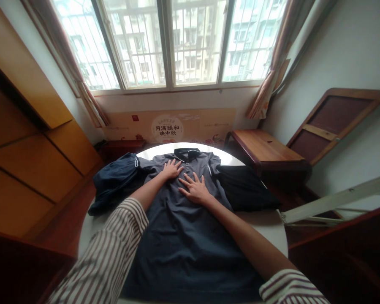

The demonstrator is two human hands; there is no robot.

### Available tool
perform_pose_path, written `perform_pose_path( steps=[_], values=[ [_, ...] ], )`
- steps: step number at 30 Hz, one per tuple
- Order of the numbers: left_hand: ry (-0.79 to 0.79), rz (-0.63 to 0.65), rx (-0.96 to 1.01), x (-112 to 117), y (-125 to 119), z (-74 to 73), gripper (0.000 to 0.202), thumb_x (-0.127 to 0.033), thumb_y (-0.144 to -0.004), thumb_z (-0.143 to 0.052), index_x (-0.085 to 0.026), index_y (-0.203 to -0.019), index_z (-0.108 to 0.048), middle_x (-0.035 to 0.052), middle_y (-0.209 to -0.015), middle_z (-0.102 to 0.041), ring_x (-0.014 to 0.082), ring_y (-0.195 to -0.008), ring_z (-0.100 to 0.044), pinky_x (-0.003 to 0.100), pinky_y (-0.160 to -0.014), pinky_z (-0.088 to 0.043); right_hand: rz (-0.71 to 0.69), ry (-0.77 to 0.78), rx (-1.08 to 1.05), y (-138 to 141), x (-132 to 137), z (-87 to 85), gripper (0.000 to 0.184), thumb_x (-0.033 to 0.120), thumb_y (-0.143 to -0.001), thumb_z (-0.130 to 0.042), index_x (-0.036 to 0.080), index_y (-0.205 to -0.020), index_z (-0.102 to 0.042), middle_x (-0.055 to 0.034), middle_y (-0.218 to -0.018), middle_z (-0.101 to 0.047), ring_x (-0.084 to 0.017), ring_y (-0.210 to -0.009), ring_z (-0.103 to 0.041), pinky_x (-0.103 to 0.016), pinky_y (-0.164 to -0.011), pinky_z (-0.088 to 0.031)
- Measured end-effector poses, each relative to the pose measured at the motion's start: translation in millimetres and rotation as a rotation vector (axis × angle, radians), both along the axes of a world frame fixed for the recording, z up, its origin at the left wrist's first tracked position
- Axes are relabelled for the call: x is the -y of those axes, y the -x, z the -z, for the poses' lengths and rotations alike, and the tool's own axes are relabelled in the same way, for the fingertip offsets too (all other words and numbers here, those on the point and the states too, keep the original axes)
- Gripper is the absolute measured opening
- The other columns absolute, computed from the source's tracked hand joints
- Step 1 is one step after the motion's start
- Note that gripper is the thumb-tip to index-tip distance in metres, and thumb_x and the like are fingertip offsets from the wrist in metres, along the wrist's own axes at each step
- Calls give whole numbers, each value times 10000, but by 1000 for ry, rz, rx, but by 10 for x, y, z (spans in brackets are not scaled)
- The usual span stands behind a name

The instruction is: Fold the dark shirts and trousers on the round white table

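Observation:
A dark grey polo shirt (190, 240) lies spread face up, its black collar (187, 154) at the far end and its hem toward me. My left hand (172, 169) rests on the upper chest, left of the button placket, with its fingers spread. Just below and to the right, my right hand (195, 188) lies on the chest, fingers also apart. Neither hand grips the cloth. Wrinkles run across the shirt's middle and lower part. The shirt lies on a round white table (264, 226).
Dark blue clothing (115, 179) lies bunched on the table's left side. Folded black clothing (245, 188) lies at the right, beside a sleeve. Beyond stand a wooden side table (266, 145) and a barred window (171, 42). Orange cabinets (28, 173) line the left; a pale metal bar (335, 200) reaches in from the right.

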State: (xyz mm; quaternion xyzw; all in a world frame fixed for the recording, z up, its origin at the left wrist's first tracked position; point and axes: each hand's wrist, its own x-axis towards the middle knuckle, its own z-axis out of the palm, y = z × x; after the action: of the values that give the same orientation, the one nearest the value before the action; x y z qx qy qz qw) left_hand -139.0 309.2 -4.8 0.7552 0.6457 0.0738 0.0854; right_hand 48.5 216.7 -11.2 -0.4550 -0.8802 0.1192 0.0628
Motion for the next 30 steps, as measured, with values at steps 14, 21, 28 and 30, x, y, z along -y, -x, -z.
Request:
perform_pose_path(
  steps=[14, 21, 28, 30],
  values=[
    [-103, -115, -12, -258, -4, 16, 541, -430, -1002, -342, -192, -1476, -452, 143, -1586, -323, 380, -1467, -238, 599, -1164, -200, 30, -33, 23, 79, -308, -84, 605, 589, -986, -329, 331, -1533, -340, -2, -1649, -179, -389, -1494, -112, -744, -1107, -91],
    [-304, 302, 110, 1076, 26, -225, 328, -249, -992, -418, -162, -1254, -594, 128, -1222, -616, 238, -1145, -576, 391, -1042, -447, -188, -210, -162, -563, 864, -344, 371, 328, -964, -513, 143, -1272, -608, -180, -1317, -591, -287, -1207, -551, -478, -1049, -441],
    [-55, 641, 127, 3283, 622, -432, 481, -482, -848, -694, -219, -1233, -575, 101, -1154, -619, 237, -1014, -588, 348, -893, -533, -331, -232, -87, -1668, 2030, -157, 590, 444, -865, -660, 198, -1390, -551, -140, -1341, -603, -321, -1275, -522, -433, -993, -522],
    [-109, 587, 82, 3548, 758, -322, 441, -339, -876, -675, -224, -1283, -550, 107, -1213, -613, 250, -1075, -579, 360, -942, -522, -304, -330, -94, -1792, 2085, -36, 509, 261, -895, -590, 196, -1398, -545, -128, -1322, -622, -294, -1247, -552, -408, -979, -532]
  ],
)
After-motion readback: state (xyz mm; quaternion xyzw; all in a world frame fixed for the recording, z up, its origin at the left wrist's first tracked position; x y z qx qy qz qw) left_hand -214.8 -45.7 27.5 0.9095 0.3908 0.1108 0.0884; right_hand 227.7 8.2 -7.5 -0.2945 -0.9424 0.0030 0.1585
